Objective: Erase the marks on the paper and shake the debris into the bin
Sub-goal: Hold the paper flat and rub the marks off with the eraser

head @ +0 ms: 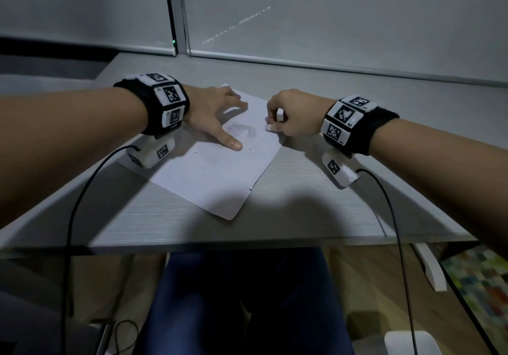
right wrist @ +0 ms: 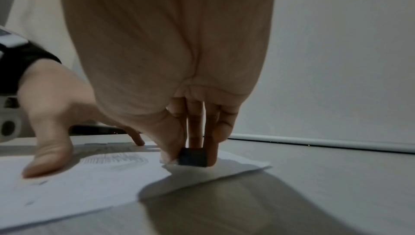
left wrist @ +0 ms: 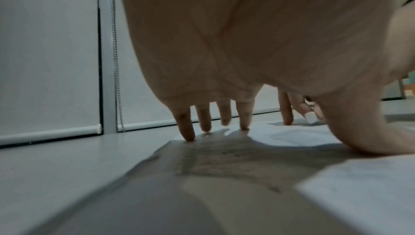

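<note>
Eraser at paper's edge

Paper [head: 209, 173] flat on grey desk [head: 316, 206], pencil marks [head: 239, 129] near its middle. Left of marks, left hand [head: 217, 115] spread flat, pressing sheet. Right of marks, right hand [head: 291, 112] pinching eraser [right wrist: 193, 157] against paper's right edge.

A pale grey, wood-grained table [head: 316, 211] is spreading across the head view, its far edge sitting close under two light grey roller blinds [head: 357, 19]. A beaded metal pull chain [left wrist: 115, 58] is hanging between the blinds beside a dark vertical window frame [head: 169, 11]. Below the table's near edge, a wooden floor [head: 365, 294] is showing, with a multicoloured checked rug [head: 483, 283] lying at the right. A white curved table leg [head: 431, 269] is standing on that floor.
</note>
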`<action>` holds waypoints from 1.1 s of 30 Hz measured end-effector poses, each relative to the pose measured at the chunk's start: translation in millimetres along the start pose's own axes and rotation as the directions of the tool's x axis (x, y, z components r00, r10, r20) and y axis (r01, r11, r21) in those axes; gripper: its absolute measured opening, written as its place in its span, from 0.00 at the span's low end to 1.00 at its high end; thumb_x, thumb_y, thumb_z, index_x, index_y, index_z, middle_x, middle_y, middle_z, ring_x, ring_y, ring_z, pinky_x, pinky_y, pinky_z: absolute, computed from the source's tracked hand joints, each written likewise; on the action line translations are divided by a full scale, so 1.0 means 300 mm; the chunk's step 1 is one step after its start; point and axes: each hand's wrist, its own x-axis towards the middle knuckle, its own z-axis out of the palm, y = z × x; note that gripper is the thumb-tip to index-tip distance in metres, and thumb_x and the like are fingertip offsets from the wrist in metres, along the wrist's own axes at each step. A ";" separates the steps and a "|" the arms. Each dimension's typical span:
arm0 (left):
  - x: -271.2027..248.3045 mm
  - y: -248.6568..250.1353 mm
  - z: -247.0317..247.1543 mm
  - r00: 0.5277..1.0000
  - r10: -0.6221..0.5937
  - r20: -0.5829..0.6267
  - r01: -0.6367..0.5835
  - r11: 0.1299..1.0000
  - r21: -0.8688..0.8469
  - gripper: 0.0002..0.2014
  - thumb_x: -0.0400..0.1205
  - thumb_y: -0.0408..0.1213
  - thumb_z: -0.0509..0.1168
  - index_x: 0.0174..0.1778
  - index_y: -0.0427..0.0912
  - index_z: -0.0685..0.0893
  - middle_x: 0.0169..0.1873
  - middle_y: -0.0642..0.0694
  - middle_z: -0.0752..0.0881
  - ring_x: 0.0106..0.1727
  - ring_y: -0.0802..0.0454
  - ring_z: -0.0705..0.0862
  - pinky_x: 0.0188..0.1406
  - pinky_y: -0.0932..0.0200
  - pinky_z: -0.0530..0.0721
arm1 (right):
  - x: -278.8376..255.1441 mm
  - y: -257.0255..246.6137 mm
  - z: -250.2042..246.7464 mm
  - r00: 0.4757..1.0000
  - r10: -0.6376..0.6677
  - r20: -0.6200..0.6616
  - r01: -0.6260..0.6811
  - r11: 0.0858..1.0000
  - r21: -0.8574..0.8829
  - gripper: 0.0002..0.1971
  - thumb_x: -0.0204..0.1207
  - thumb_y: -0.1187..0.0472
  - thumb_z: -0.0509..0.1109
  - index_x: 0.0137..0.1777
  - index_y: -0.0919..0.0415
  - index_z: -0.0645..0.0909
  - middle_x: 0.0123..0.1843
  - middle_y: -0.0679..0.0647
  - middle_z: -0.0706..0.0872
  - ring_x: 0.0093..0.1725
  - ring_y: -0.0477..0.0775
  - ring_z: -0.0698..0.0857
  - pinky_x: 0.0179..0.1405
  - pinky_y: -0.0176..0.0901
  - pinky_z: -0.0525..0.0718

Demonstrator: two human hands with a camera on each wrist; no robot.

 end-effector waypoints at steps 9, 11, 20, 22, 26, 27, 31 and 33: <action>0.037 0.043 -0.012 0.997 0.034 0.075 -0.037 0.999 0.031 0.67 0.53 0.85 0.75 0.91 0.69 0.60 0.88 0.62 0.60 0.89 0.47 0.64 0.87 0.35 0.66 | 0.030 -0.055 0.036 0.996 -0.034 -0.084 0.044 0.992 0.114 0.06 0.79 0.57 0.77 0.44 0.60 0.87 0.38 0.52 0.88 0.38 0.54 0.84 0.42 0.45 0.83; 0.040 0.047 -0.017 0.996 0.021 0.084 -0.024 0.999 0.033 0.65 0.57 0.83 0.76 0.92 0.69 0.60 0.89 0.62 0.59 0.90 0.48 0.63 0.87 0.37 0.66 | 0.034 -0.056 0.048 0.994 -0.025 -0.109 0.037 0.993 0.108 0.06 0.78 0.59 0.76 0.43 0.61 0.87 0.38 0.54 0.89 0.39 0.57 0.86 0.43 0.47 0.86; 0.067 0.072 -0.024 0.994 -0.023 0.110 0.018 0.999 0.043 0.59 0.61 0.73 0.82 0.87 0.74 0.61 0.83 0.56 0.63 0.86 0.41 0.68 0.74 0.42 0.72 | 0.027 -0.090 0.026 0.992 -0.116 -0.051 0.121 0.986 0.117 0.04 0.75 0.61 0.78 0.40 0.60 0.90 0.35 0.50 0.91 0.33 0.45 0.85 0.38 0.38 0.85; 0.079 0.083 -0.026 0.992 -0.045 0.117 0.037 0.997 0.068 0.64 0.60 0.73 0.82 0.91 0.73 0.55 0.82 0.54 0.62 0.86 0.40 0.66 0.74 0.41 0.72 | 0.052 -0.074 0.021 0.995 -0.047 -0.091 0.057 0.992 0.114 0.05 0.73 0.61 0.77 0.39 0.61 0.91 0.34 0.53 0.90 0.32 0.51 0.85 0.39 0.45 0.89; 0.090 0.096 -0.029 0.986 -0.099 0.137 0.092 0.994 0.057 0.65 0.57 0.74 0.83 0.90 0.72 0.57 0.79 0.52 0.63 0.86 0.40 0.66 0.81 0.38 0.71 | 0.055 -0.086 0.029 0.991 -0.011 -0.130 0.025 0.994 0.107 0.06 0.72 0.61 0.76 0.36 0.61 0.89 0.31 0.53 0.89 0.32 0.54 0.85 0.40 0.51 0.92; 0.093 0.098 -0.027 0.985 -0.102 0.138 0.096 0.994 0.048 0.64 0.55 0.75 0.84 0.89 0.70 0.63 0.78 0.52 0.63 0.85 0.40 0.66 0.82 0.37 0.71 | 0.045 -0.100 0.032 0.992 -0.049 -0.119 0.063 0.992 0.112 0.06 0.72 0.61 0.76 0.36 0.62 0.89 0.31 0.53 0.89 0.32 0.52 0.85 0.38 0.49 0.91; 0.105 0.097 -0.018 0.987 -0.091 0.129 0.085 0.995 0.053 0.62 0.45 0.78 0.83 0.79 0.66 0.77 0.75 0.54 0.64 0.82 0.40 0.71 0.82 0.36 0.74 | 0.014 -0.138 0.033 0.987 -0.145 -0.066 0.153 0.977 0.146 0.05 0.72 0.63 0.78 0.37 0.62 0.90 0.33 0.51 0.90 0.29 0.41 0.82 0.33 0.34 0.82; 0.099 0.098 -0.021 0.987 -0.098 0.128 0.091 0.994 0.061 0.62 0.55 0.74 0.84 0.87 0.68 0.67 0.77 0.53 0.63 0.84 0.40 0.68 0.81 0.36 0.73 | 0.034 -0.115 0.031 0.992 -0.086 -0.097 0.100 0.984 0.148 0.04 0.72 0.62 0.78 0.37 0.61 0.91 0.32 0.51 0.90 0.29 0.44 0.82 0.35 0.38 0.83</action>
